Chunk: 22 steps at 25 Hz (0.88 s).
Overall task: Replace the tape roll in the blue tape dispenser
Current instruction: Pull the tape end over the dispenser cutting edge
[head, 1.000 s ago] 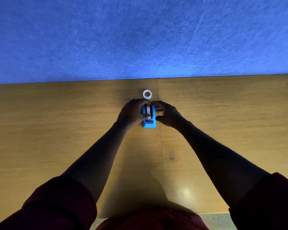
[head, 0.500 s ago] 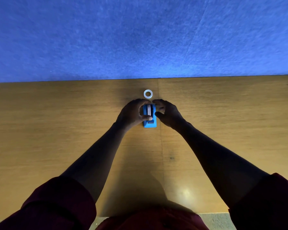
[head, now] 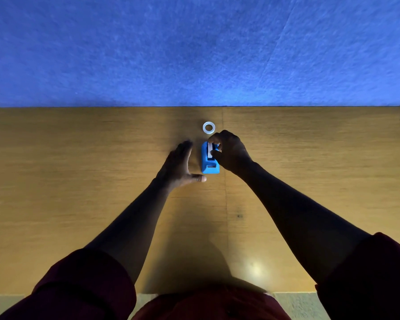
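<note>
Pinching the light, stiff roll (head: 210, 150) by its rim with right hand (head: 229, 153), seated in dispenser (head: 210, 161) near the worktop's far edge, left hand (head: 179, 166) spread open, spare ring (head: 208, 127) lying beyond

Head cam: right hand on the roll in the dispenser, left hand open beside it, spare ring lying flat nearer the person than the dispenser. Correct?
One error: the head view shows the spare ring beyond the dispenser, toward the blue wall, not nearer the person. The rest holds: right hand on the roll, left hand open beside it.
</note>
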Each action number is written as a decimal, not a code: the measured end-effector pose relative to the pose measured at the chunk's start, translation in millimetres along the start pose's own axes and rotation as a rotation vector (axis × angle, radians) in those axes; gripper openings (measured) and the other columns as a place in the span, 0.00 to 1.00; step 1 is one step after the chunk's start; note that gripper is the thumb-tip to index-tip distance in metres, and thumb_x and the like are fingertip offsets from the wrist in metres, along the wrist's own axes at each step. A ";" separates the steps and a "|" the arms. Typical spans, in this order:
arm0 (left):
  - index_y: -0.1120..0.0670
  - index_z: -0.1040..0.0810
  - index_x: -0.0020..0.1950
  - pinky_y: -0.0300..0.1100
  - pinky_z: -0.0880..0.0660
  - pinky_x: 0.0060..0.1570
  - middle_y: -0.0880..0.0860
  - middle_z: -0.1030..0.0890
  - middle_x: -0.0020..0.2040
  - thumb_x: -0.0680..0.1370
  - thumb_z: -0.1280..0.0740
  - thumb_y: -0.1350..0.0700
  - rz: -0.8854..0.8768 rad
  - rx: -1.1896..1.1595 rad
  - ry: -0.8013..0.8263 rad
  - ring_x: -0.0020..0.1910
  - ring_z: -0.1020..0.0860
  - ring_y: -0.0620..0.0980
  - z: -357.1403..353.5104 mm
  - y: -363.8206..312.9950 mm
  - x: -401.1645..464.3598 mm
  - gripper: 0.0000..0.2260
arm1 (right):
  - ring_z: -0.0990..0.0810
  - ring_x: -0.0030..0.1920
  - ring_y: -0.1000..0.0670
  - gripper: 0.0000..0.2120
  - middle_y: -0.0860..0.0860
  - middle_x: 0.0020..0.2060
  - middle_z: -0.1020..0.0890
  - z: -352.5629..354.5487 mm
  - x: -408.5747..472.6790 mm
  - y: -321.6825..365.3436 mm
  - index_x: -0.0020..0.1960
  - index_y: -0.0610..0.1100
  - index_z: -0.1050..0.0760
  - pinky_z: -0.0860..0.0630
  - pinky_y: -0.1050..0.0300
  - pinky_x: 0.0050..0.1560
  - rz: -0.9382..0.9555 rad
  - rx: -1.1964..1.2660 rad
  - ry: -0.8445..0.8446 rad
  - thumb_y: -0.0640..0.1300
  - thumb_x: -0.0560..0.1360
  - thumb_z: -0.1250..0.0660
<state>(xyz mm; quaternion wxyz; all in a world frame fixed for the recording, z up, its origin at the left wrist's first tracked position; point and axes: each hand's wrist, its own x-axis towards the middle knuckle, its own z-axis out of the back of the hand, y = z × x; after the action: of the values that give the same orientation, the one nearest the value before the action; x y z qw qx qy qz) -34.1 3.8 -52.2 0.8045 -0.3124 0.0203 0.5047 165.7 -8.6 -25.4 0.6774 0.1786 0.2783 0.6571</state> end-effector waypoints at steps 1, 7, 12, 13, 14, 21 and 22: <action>0.58 0.56 0.83 0.52 0.50 0.81 0.57 0.53 0.84 0.68 0.22 0.36 0.000 0.079 0.019 0.83 0.52 0.56 -4.3 1.6 -0.9 0.59 | 0.20 0.47 0.48 0.13 0.47 0.51 0.20 0.4 -0.1 2.1 0.57 0.43 0.21 0.20 0.52 0.47 0.005 -0.026 -0.003 0.38 0.72 0.28; 0.58 0.63 0.83 0.62 0.55 0.79 0.57 0.61 0.84 0.69 0.27 0.32 0.045 0.183 0.056 0.83 0.60 0.58 -20.6 1.7 4.2 0.60 | 0.20 0.46 0.48 0.09 0.47 0.48 0.19 2.0 -3.8 10.1 0.54 0.43 0.22 0.19 0.48 0.46 0.017 -0.091 -0.008 0.39 0.74 0.29; 0.56 0.61 0.83 0.61 0.58 0.80 0.57 0.60 0.84 0.71 0.29 0.32 0.008 0.169 -0.031 0.83 0.60 0.57 -32.3 8.8 1.4 0.57 | 0.18 0.45 0.49 0.06 0.49 0.47 0.17 -1.1 -1.5 12.8 0.52 0.44 0.20 0.19 0.49 0.45 -0.018 -0.093 -0.025 0.41 0.75 0.31; 0.56 0.60 0.83 0.61 0.59 0.80 0.57 0.59 0.84 0.71 0.28 0.32 -0.011 0.152 -0.066 0.83 0.59 0.57 -34.5 10.3 2.8 0.57 | 0.18 0.45 0.49 0.06 0.50 0.47 0.16 -0.9 -0.6 12.1 0.52 0.45 0.20 0.19 0.50 0.45 -0.021 -0.093 -0.026 0.41 0.75 0.30; 0.56 0.58 0.84 0.61 0.59 0.80 0.57 0.58 0.84 0.70 0.28 0.32 -0.034 0.141 -0.092 0.83 0.59 0.57 -35.7 12.1 5.3 0.57 | 0.18 0.46 0.50 0.06 0.50 0.48 0.16 -0.7 0.0 11.1 0.52 0.45 0.20 0.18 0.50 0.46 -0.021 -0.092 -0.026 0.41 0.75 0.30; 0.47 0.50 0.84 0.68 0.59 0.77 0.54 0.50 0.85 0.68 0.34 0.24 -0.120 0.168 -0.213 0.83 0.55 0.58 -48.2 19.1 29.3 0.52 | 0.17 0.47 0.51 0.09 0.49 0.49 0.16 -5.1 0.6 2.3 0.54 0.44 0.21 0.17 0.52 0.47 0.030 -0.106 -0.039 0.40 0.74 0.28; 0.47 0.49 0.83 0.67 0.59 0.77 0.53 0.50 0.84 0.68 0.35 0.23 -0.112 0.186 -0.229 0.83 0.54 0.57 -50.7 18.3 29.3 0.52 | 0.17 0.47 0.51 0.09 0.50 0.49 0.16 -6.0 -1.5 1.2 0.54 0.44 0.21 0.18 0.54 0.46 0.041 -0.102 -0.054 0.40 0.74 0.28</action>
<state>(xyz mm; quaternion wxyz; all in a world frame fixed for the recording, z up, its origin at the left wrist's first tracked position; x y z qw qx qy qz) -20.5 6.1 -112.0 0.8539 -0.1774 -0.0425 0.4874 161.2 -10.7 -29.1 0.6794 0.1672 0.2221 0.6791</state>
